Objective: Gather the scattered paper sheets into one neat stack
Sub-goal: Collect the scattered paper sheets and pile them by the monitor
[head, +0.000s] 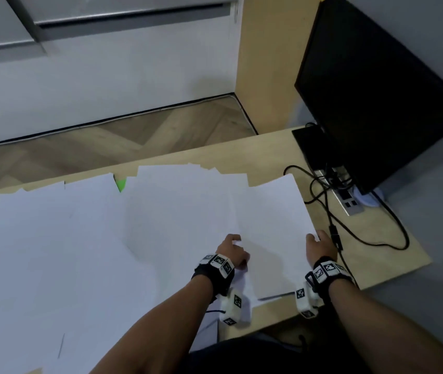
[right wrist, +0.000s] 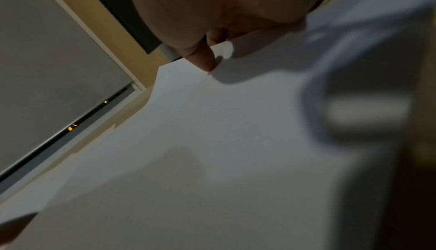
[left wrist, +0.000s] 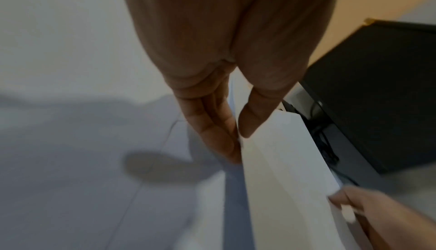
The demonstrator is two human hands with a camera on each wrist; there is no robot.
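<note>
Several white paper sheets (head: 61, 247) lie spread and overlapping across the wooden desk (head: 377, 255). The rightmost sheet (head: 271, 217) is held between both hands. My left hand (head: 232, 248) pinches its near left edge; in the left wrist view the thumb and fingers (left wrist: 226, 142) close on the sheet (left wrist: 278, 161), which is lifted a little. My right hand (head: 320, 242) pinches the right edge, thumb on top (right wrist: 208, 60) of the sheet (right wrist: 235, 123). The left wrist view also catches the right hand (left wrist: 368, 211) at the far edge.
A black monitor (head: 377, 90) stands at the desk's right rear, with a power strip (head: 350, 201) and black cables (head: 355, 233) looping close to my right hand. A green scrap (head: 121, 183) peeks out between sheets at the back. Beyond the desk's far edge is wooden floor (head: 134, 136).
</note>
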